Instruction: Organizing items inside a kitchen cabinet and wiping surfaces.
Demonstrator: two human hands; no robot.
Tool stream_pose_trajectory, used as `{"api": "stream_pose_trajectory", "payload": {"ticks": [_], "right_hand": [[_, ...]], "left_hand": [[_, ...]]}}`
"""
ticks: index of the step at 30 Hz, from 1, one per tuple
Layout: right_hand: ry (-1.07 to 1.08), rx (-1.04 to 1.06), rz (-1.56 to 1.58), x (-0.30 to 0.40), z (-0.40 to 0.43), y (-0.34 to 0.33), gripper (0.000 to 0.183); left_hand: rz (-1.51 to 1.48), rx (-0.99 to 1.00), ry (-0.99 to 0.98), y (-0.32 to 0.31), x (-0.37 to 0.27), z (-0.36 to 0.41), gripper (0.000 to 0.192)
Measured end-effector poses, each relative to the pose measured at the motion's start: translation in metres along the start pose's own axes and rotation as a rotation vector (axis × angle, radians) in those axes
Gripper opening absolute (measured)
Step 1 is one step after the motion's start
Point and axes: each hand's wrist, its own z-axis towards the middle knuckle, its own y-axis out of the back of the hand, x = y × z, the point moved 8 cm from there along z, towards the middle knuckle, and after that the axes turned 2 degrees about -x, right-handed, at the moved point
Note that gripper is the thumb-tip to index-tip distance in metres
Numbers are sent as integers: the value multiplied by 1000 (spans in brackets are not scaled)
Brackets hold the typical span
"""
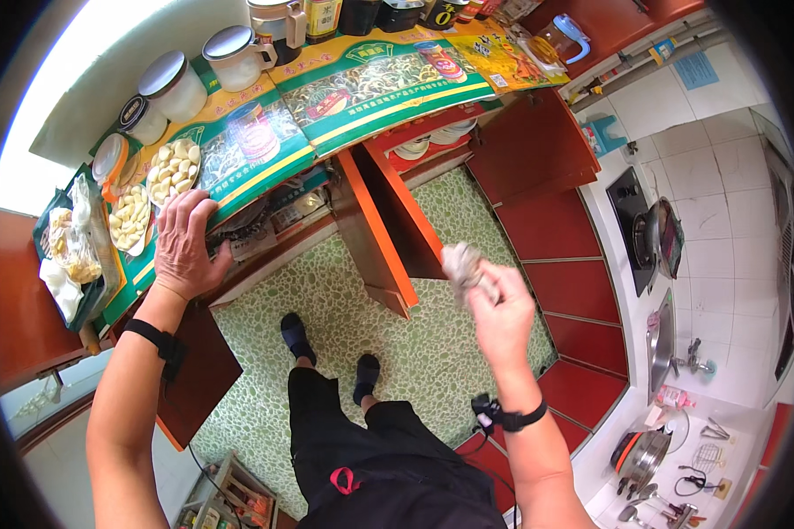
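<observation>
My left hand rests on the front edge of a shelf top covered with printed green and yellow cardboard. Its fingers lie on top and the thumb is spread away. Right by its fingertips are a plate of peeled garlic cloves and a second plate of garlic cloves. My right hand is raised over the floor and shut on a crumpled greyish cloth, slightly blurred. The cloth appears close to an open cabinet door, but contact cannot be told.
Lidded jars and bottles line the back of the shelf top. Several cabinet doors stand open, one dark red door beside my left arm. Stacked plates sit inside. On the right are a gas stove, a sink and a pot.
</observation>
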Motion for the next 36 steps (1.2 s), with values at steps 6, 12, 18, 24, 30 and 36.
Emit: {"api": "stream_pose_trajectory", "payload": {"ticks": [6,12,18,24,30,36], "right_hand": [[400,359,-211,14,54,-71,33],[441,376,-183,13,118,-124,34],[646,282,-347,41,155,-183,17],[489,181,-215,25,127,-167,34],[623,182,-385,24,129,-143,39],[732,140,-563,42,134,-172,27]], "left_hand": [[-16,-2,-3,-1,2,0,69],[-33,-2,6,-1,3,-1,70],[-43,-7,1,-1,1,3,71],[-35,0,6,-1,2,1,70],[-14,12,14,-3,3,-2,72],[-14,9,8,-4,0,2,70]]}}
